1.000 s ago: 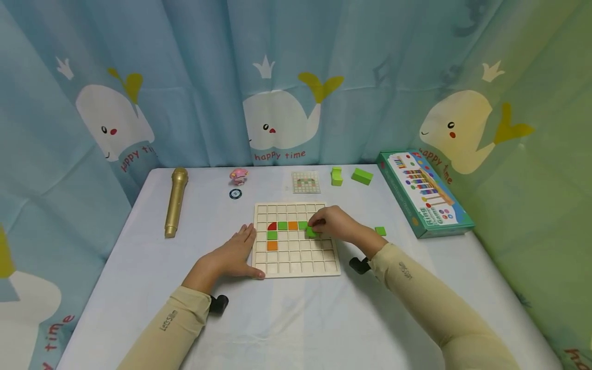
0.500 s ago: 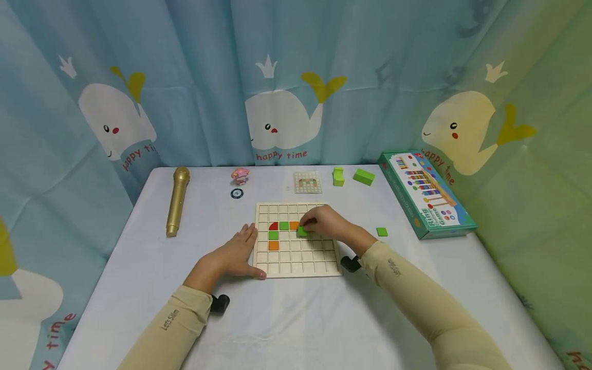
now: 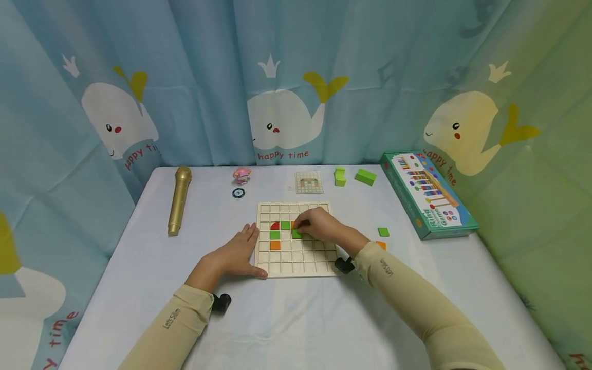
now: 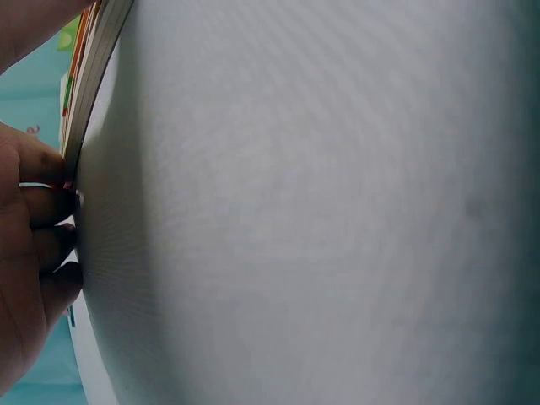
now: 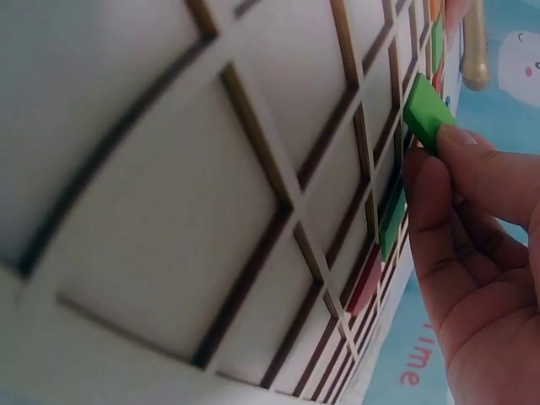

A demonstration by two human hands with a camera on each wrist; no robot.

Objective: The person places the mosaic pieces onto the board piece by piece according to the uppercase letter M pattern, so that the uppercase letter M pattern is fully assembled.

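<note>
Left hand (image 3: 236,251): flat on the white tablecloth (image 3: 287,318), fingers straight, fingertips (image 4: 52,202) butted against the left edge of the wooden grid board (image 3: 277,268). It presses on the board and holds nothing.

Right hand (image 3: 321,229): over the board's middle rows, fingers curled, pinching a green square tile (image 3: 296,234). In the right wrist view the tile (image 5: 429,111) sits at the fingertips (image 5: 456,148), tilted, one edge down toward the grid, not flat in a cell. It projects from the pinch toward the person's left, toward the tiles already seated.

Key relation: the tile is square, so it has no long axis. It hangs one row below the top line of seated tiles and just right of the left column. The right hand is the nearer one; the left is at the board's rim only.

Seated tiles: red quarter-round (image 3: 274,225), green (image 3: 285,225), an orange one mostly hidden by the hand; below, green (image 3: 275,235), then orange (image 3: 275,245).

Farther off: loose green tile (image 3: 383,232) right of the board; pattern card (image 3: 309,182); two green blocks (image 3: 353,177); gold toy microphone (image 3: 179,199); game box (image 3: 427,192).
</note>
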